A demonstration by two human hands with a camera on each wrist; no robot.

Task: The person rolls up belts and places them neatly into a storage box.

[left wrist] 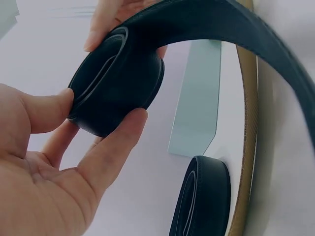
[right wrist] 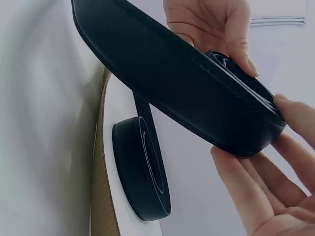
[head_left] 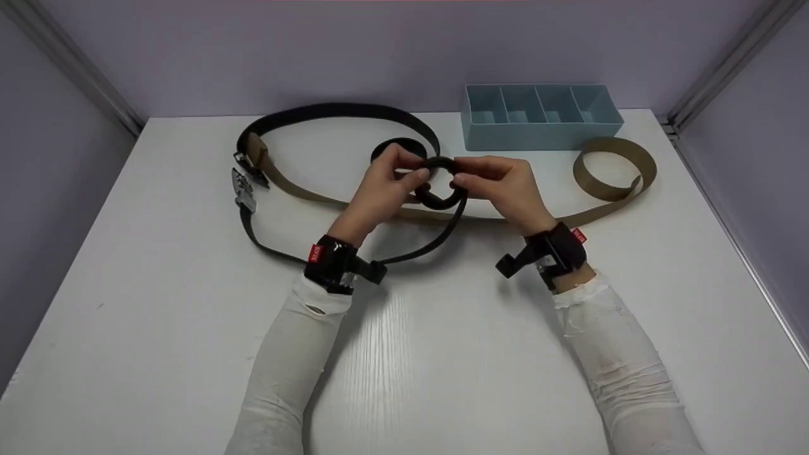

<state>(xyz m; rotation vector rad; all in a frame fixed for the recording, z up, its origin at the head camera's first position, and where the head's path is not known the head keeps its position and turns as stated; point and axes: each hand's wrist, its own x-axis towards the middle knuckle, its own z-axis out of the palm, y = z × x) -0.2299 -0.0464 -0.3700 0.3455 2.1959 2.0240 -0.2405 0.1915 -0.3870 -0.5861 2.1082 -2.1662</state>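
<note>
White tabletop [head_left: 455, 360], lilac wall [head_left: 316, 57] behind it; above it, left hand [head_left: 379, 191] and right hand [head_left: 509, 189] clamped on coiled black belt [left wrist: 125, 86].

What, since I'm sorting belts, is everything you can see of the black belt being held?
The black belt looks like smooth leather, stitched along its edge. One end is rolled into a coil, held above the table, pinched by the left grip and right grip. The rest curves down and round to a silver-coloured buckle on the table's left.
</note>
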